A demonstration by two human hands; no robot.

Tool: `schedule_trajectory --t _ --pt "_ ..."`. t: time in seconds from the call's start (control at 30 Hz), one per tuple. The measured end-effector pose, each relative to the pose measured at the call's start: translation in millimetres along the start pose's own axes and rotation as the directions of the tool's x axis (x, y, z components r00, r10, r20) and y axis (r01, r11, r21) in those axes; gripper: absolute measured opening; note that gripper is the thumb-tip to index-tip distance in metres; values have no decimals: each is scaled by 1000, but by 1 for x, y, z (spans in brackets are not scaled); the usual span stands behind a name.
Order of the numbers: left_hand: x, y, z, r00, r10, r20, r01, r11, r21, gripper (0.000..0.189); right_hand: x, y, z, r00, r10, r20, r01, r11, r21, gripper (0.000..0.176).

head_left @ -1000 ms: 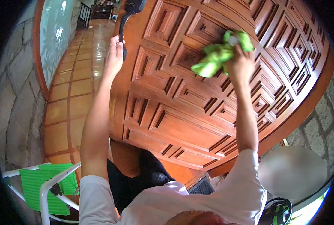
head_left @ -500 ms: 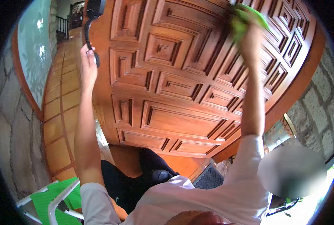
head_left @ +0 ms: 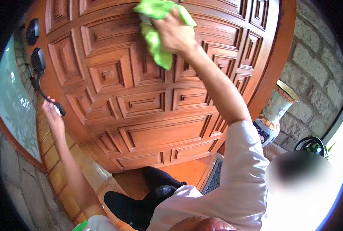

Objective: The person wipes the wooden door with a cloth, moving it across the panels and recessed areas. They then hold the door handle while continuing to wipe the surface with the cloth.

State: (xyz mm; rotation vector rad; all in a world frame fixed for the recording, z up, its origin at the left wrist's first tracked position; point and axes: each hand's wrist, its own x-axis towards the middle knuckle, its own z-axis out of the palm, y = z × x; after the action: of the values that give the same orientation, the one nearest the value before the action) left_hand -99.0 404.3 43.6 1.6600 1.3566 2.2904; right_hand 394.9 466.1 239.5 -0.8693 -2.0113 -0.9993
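Note:
A carved wooden door (head_left: 163, 133) with raised rectangular panels fills the middle of the head view. My right hand (head_left: 176, 34) presses a bright green cloth (head_left: 162, 54) against its upper panels, fingers bent over the fabric. At the door's left edge, my left hand (head_left: 54, 114) is closed around the lower end of a dark curved door handle (head_left: 44, 92). Dark lock plates sit above that handle.
A patterned vase (head_left: 273, 106) stands right of the door by a stone wall (head_left: 308, 65). Frosted glass (head_left: 15, 100) is at the left, tiled floor (head_left: 58, 169) below it. A dark mat (head_left: 214, 175) lies near the door's base. A blurred oval covers the lower right.
My right hand has moved left across the door with the green cloth. The view has shifted, and my left hand, still on the handle, appears lower and farther left.

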Motion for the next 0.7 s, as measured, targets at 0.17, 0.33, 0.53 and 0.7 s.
schedule_trajectory --t 0.17,0.33,0.53,0.7 --pt "-3 10 3 999 -17 -29 17 1000 -2 42 -75 74 -96 968 247 -37 -247 923 -295 28" --pt "-7 9 4 998 -6 -56 9 998 67 43 -194 253 -107 838 285 -466 -444 852 -277 36" --pt "-4 7 12 996 34 -80 -34 999 7 39 -205 324 -80 719 284 -634 -479 863 -157 49" --pt "-5 10 16 992 31 -125 -25 998 51 37 -138 197 -67 793 266 -548 -496 804 -329 44"
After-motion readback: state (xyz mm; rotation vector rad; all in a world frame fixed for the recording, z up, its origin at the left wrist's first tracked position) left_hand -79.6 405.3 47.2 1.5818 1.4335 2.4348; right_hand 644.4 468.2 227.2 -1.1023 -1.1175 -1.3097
